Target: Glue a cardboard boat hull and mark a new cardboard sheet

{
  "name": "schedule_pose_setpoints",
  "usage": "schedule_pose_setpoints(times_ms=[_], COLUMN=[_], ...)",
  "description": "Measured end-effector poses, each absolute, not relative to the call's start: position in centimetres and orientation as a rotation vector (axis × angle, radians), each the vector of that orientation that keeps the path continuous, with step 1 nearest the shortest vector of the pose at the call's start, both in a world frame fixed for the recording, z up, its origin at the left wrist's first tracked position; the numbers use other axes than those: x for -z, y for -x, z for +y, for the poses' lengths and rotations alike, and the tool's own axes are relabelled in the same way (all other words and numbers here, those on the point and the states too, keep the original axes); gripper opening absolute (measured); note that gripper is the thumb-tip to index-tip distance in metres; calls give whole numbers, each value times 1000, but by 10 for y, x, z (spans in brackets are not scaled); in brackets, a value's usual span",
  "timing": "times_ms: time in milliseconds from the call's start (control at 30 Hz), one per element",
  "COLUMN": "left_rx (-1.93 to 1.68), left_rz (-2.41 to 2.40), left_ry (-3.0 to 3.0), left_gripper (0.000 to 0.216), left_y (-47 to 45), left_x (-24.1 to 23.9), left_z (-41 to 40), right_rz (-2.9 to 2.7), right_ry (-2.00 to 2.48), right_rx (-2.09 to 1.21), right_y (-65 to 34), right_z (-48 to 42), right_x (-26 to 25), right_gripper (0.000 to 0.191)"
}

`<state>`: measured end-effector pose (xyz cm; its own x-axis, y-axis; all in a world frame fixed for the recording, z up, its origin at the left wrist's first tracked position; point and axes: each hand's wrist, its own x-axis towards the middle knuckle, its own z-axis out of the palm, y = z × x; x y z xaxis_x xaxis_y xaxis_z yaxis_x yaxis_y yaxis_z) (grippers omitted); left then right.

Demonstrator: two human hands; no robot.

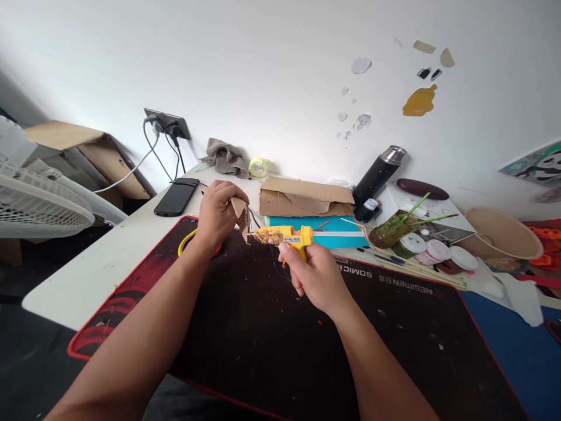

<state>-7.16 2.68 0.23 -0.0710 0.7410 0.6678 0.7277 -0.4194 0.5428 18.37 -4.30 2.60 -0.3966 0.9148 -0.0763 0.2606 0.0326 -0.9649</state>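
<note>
My right hand is closed round the grip of a yellow hot glue gun, whose nozzle points left. The nozzle tip touches a small cardboard piece with thin wires hanging from it. My left hand is closed on that cardboard piece and holds it above the black desk mat. Both hands hover over the mat's far edge. A yellow cable curves out under my left wrist.
A black phone, a torn cardboard box, a black flask, a jar with green brushes, paint pots and a paper bowl line the back. A white fan stands at left.
</note>
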Motion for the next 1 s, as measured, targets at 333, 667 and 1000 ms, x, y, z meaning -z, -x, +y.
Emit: schedule_pose_setpoints(times_ms=[333,667,1000], left_rx=[-1385,-980,-869], left_rz=[1656,1384,1341], left_ry=[-1863,-1746,-1623], left_gripper=[29,49,58], left_y=[69,60,53], left_x=[-6,-16,-31], left_z=[24,13,6], right_rz=[-1249,-1069,-1158], right_ry=[1021,1003,1039], right_rx=[-1456,-1336,-1224], right_y=[-187,-198,-197], right_z=[-30,-20,-19], right_x=[-20,-28,-16], right_gripper=[55,57,54])
